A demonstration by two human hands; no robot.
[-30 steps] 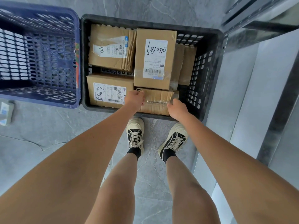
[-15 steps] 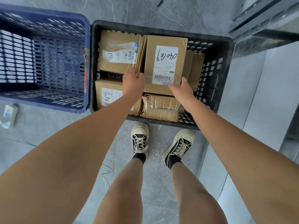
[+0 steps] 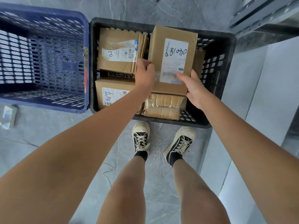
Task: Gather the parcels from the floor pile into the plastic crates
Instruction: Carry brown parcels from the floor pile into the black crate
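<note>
Moved: both hands have left the crushed tape-wrapped parcel [image 3: 163, 105] at the near wall and gone up to the tall box marked 040189 [image 3: 174, 59]; that box now sits a little raised and skewed over its neighbours.
Meaning: my read is that the parcel just set down is done with, and the hands are now squaring or re-seating the tall box to make room; packing, not fetching.
Left hand [image 3: 144, 73]: fingers curled round the tall box's near left corner, gripping the edge, with knuckles touching the torn-label box [image 3: 119, 50] just left of them.
Right hand [image 3: 193, 88]: fingers spread and fairly straight, flat against the tall box's near right corner and label; pressing rather than pinching.
Black crate [image 3: 226, 46]: holds the tall box under both hands, the torn-label box left of the left fingers, a box with a handwritten label [image 3: 113, 92] beneath the left forearm, the crushed parcel just below both hands, and a flat brown parcel [image 3: 199, 62] wedged beyond the right fingers. A printed box shows only as a strip between the two left boxes. Nearly full.
Blue crate [image 3: 43, 59]: well left of the left fingers, touching the black crate's side; no parcels seen inside.
Floor: a small white-and-blue packet [image 3: 8, 116] lies near the blue crate's near corner, apart from both hands. The floor pile is out of view.
</note>
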